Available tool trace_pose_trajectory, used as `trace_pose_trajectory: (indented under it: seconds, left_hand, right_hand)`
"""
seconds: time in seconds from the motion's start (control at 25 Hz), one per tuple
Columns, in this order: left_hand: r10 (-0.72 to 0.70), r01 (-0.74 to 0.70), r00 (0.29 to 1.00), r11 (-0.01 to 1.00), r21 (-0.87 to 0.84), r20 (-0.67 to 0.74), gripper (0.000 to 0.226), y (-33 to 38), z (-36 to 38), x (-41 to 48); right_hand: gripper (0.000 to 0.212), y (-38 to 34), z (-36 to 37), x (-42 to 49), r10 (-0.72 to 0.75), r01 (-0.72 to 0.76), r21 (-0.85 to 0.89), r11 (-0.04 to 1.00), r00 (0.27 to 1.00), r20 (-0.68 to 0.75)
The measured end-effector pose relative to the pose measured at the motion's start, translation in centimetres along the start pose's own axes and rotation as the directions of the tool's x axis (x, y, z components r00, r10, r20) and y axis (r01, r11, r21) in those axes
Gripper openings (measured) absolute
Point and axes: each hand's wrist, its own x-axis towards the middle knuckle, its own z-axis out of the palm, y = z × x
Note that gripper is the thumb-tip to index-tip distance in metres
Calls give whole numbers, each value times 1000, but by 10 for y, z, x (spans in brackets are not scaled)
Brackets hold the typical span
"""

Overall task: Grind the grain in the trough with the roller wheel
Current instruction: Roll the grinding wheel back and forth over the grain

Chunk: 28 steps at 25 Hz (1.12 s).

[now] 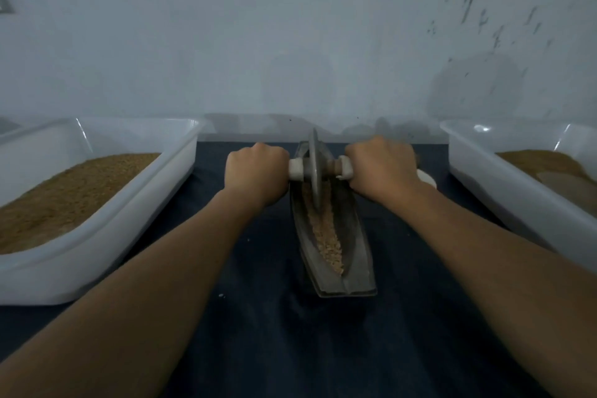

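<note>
A long, boat-shaped metal trough (pixel 358 255) lies on the dark cloth, running away from me. A strip of tan grain (pixel 326 236) fills its groove. The thin metal roller wheel (pixel 315 171) stands upright in the far part of the groove. An axle with white handles passes through it. My left hand (pixel 255 171) grips the left handle (pixel 296 170), and my right hand (pixel 381 166) grips the right handle (pixel 345 168). Both arms are stretched forward.
A white plastic tub (pixel 106 226) with brown grain stands at the left. Another white tub (pixel 517 200) with brown material is at the right. A small white round object (pixel 428 179) peeks out behind my right wrist. A pale wall rises just behind the table.
</note>
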Motion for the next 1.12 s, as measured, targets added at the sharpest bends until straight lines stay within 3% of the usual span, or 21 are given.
trace_pose_trajectory:
  seconds: [0.12,0.24,0.32,0.4,0.52,0.6,0.64,0.68,0.8,0.88,1.0,1.08,1.12]
  left_hand:
    - [48,-47,998,998,27,-41,2,-2,-4,-14]
    - [229,-217,942,973,77,-243,36,-11,-8,-59]
    - [261,-246,917,965,85,-301,47,-16,-11,-60]
    - [193,-164,957,976,141,-218,37,-10,-7,-49]
    - [98,-85,988,990,112,-119,1,1,-5,-1]
    - [95,-90,995,989,115,-39,8,1,-8,15]
    - [108,-100,992,988,121,-65,6,0,-6,11]
    - [113,-102,989,988,118,-96,2,-2,-5,-2]
    - [206,-191,949,978,83,-238,46,-11,-4,-57]
    - [276,-267,910,961,72,-309,55,-19,-9,-68]
    - [165,-146,968,983,108,-188,34,-12,-5,-54]
    - [76,-70,994,995,71,-76,6,-3,-3,-19]
    - [38,-38,999,998,49,6,6,0,-7,-3]
  right_hand:
    - [10,8,-3,-11,-45,45,19,999,999,-12]
    - [39,22,2,-62,-142,136,-40,990,965,-222]
    - [43,29,5,-73,-159,150,-53,987,925,-345]
    - [37,23,12,-58,-112,108,-31,994,952,-284]
    - [22,11,18,-10,29,-24,74,997,997,-71]
    - [19,10,20,7,45,-45,102,994,999,2]
    - [22,12,20,2,35,-34,103,994,999,-5]
    - [28,16,19,-10,1,4,81,997,999,-51]
    - [50,24,8,-57,-162,154,-52,987,943,-290]
    - [55,31,4,-71,-202,194,-60,979,901,-385]
    - [48,23,9,-53,-146,125,-96,988,955,-259]
    - [26,13,12,-19,-56,55,-9,998,987,-149]
    - [14,10,10,-4,0,2,24,1000,997,-76]
